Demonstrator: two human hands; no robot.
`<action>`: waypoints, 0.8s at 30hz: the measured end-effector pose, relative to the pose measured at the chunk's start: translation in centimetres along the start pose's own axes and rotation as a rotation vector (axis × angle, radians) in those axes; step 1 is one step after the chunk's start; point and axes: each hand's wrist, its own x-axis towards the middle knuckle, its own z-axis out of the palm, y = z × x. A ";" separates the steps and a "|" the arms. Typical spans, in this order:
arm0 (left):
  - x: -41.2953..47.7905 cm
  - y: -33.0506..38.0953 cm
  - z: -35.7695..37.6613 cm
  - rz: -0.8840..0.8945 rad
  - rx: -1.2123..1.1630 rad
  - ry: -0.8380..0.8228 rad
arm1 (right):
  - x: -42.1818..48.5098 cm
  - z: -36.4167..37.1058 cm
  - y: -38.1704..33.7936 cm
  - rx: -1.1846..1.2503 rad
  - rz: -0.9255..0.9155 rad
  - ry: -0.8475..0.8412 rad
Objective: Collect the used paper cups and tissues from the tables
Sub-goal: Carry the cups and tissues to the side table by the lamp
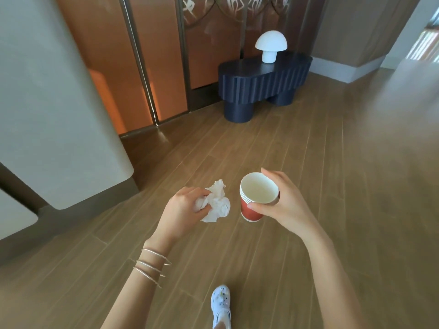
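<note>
At frame centre, the left hand (184, 210) is clutching crumpled tissues (217, 203); the right hand (282, 200) is gripping stacked red paper cups (255, 198), thumb and fingers curled round them

Thin silver bangles (152, 267) circle the left wrist; 1 white speckled shoe (221, 305) shows.

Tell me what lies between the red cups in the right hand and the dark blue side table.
Nothing but bare wooden floor between the cups and the table, seen in the head view.
</note>
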 end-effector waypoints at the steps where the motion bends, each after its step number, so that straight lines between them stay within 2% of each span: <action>1: 2.1 -0.8 0.3 -0.004 -0.002 0.006 | 2.3 -0.2 0.3 -0.008 -0.008 0.004; 11: 24.1 -6.4 3.3 0.060 0.000 0.029 | 23.6 -4.0 2.8 -0.043 -0.034 0.088; 19: 34.5 -11.6 9.9 -0.031 -0.035 -0.027 | 35.7 -3.3 9.5 -0.009 0.031 0.018; 24: 44.2 -13.7 14.0 -0.069 -0.023 -0.043 | 46.5 -5.2 13.3 0.000 0.026 0.006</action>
